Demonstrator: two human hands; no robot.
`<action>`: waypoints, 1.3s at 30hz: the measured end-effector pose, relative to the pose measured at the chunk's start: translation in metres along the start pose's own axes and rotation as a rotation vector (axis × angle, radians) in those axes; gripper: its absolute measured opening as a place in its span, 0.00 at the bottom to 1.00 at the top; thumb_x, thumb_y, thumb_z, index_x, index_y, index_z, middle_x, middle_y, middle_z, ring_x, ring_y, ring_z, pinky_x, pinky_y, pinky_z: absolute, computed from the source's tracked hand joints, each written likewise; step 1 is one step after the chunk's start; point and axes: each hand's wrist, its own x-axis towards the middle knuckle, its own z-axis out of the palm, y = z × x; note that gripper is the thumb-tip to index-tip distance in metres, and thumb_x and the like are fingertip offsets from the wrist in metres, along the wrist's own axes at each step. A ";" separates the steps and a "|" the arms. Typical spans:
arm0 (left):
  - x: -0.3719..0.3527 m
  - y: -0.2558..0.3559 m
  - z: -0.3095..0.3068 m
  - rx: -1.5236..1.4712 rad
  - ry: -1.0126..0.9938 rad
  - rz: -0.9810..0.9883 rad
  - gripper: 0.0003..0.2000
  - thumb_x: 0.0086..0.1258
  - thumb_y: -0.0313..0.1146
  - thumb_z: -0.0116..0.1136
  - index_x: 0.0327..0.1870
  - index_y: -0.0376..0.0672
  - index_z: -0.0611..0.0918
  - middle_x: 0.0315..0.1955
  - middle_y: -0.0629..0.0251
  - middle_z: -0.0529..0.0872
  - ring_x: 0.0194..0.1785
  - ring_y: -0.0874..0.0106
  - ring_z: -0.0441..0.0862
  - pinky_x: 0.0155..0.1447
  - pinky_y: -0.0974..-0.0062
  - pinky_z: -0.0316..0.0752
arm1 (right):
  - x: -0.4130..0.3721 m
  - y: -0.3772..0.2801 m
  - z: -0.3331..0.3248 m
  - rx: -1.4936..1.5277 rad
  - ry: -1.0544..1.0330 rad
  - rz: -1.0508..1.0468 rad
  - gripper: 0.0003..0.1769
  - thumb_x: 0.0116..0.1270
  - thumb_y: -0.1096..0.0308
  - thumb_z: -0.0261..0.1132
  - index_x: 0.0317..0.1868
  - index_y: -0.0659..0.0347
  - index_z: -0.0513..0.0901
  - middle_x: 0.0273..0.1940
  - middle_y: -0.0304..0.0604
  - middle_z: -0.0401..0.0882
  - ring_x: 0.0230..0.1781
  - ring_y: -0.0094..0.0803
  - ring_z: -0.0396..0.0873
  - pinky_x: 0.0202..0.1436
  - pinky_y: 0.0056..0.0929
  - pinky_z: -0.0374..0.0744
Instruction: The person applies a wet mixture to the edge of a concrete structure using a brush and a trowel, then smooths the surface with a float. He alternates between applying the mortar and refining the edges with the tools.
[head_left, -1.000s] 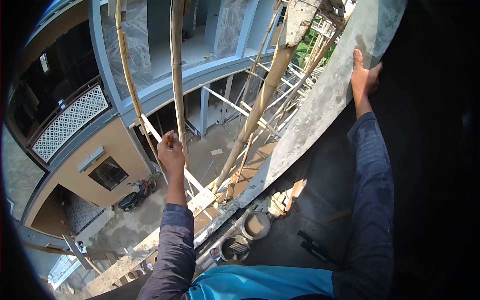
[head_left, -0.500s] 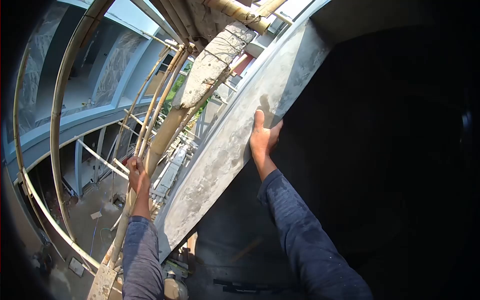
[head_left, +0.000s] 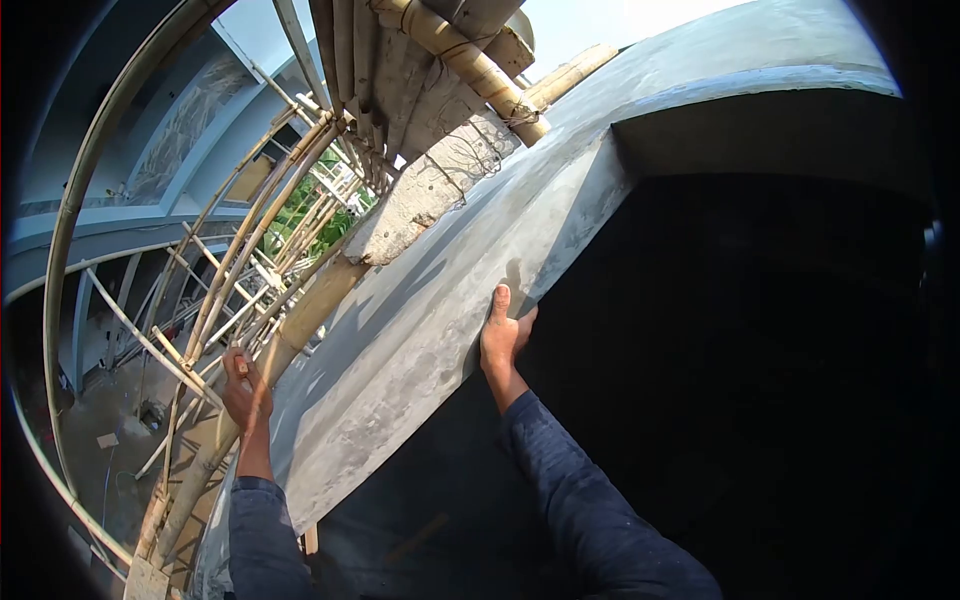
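Note:
My left hand (head_left: 246, 392) is closed around a thick bamboo pole (head_left: 303, 318) of the scaffold, its fingers curled. The pole slants up to the right toward a rough, pale, cement-crusted board (head_left: 425, 195) with wire around it. My right hand (head_left: 503, 345) grips the edge of a grey concrete ledge (head_left: 400, 400). Its thumb lies along the sunlit face, while the other fingers go over the dark inner edge and are partly hidden. Neither hand shows a tool.
More bamboo poles (head_left: 240, 230) stand at left, with a thick bamboo crosspiece (head_left: 455, 62) overhead. Far below lies a ground floor (head_left: 105, 440) with scattered pieces. A dark opening (head_left: 720, 380) fills the right side. Across the gap stands a blue-grey building (head_left: 120, 200).
The view has tilted up and shifted, showing more of the ledge's upper wall and the sky. Both hands appear lower and further left in view, still on the pole and the ledge.

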 end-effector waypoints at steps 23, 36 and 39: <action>0.002 -0.003 0.002 -0.006 -0.004 -0.004 0.12 0.76 0.47 0.45 0.50 0.54 0.75 0.32 0.53 0.84 0.37 0.49 0.82 0.38 0.57 0.72 | 0.004 0.015 0.006 -0.077 0.053 0.037 0.48 0.58 0.36 0.66 0.67 0.65 0.64 0.58 0.57 0.75 0.60 0.50 0.73 0.64 0.40 0.69; 0.004 -0.008 0.004 0.044 0.000 0.004 0.12 0.76 0.48 0.44 0.50 0.55 0.74 0.29 0.52 0.84 0.36 0.48 0.82 0.37 0.57 0.72 | -0.004 -0.015 -0.003 0.015 -0.016 0.173 0.42 0.59 0.37 0.66 0.62 0.63 0.71 0.54 0.51 0.79 0.56 0.46 0.77 0.60 0.38 0.72; 0.004 -0.009 0.005 0.040 -0.005 -0.008 0.13 0.76 0.50 0.44 0.51 0.55 0.75 0.32 0.52 0.85 0.38 0.48 0.83 0.38 0.57 0.73 | 0.002 0.013 0.006 -0.062 0.054 0.064 0.42 0.59 0.37 0.66 0.62 0.62 0.70 0.53 0.51 0.79 0.56 0.46 0.77 0.60 0.38 0.72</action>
